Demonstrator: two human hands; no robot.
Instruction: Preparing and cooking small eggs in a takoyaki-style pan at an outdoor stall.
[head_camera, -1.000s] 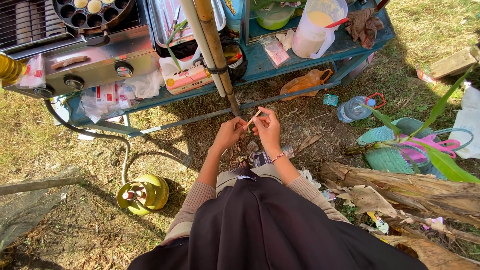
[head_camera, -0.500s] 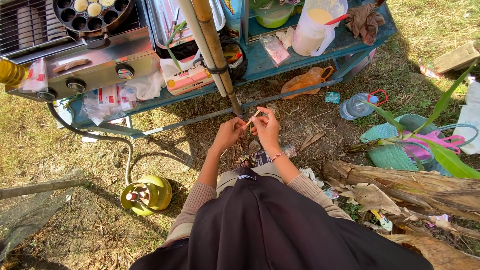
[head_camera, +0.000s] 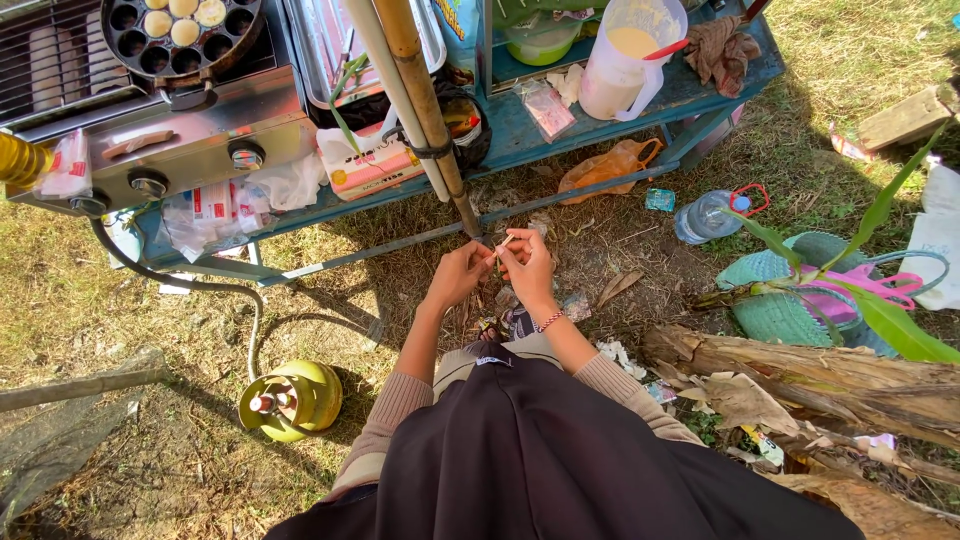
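Note:
A thin pale wooden stick (head_camera: 503, 243) is pinched between both of my hands in front of my lap. My left hand (head_camera: 458, 273) grips its lower end and my right hand (head_camera: 529, 267), with a beaded band at the wrist, closes on it from the right. Both hands hover over dry grass just below the foot of a bamboo pole (head_camera: 425, 100). I wear beige sleeves and a dark garment covering my knees.
A blue stall table (head_camera: 620, 112) carries a gas stove (head_camera: 200, 135) with a round moulded pan (head_camera: 180, 30) of small cakes, a jug of batter (head_camera: 620, 55) and packets. A yellow-green gas cylinder (head_camera: 290, 398) stands left. A water bottle (head_camera: 705, 215), green basket (head_camera: 790, 300) and dry trunk (head_camera: 800, 375) lie right.
My hands stay together on the stick and have drifted slightly toward me; the view has shifted a little, and the stick looks shorter between my fingers.

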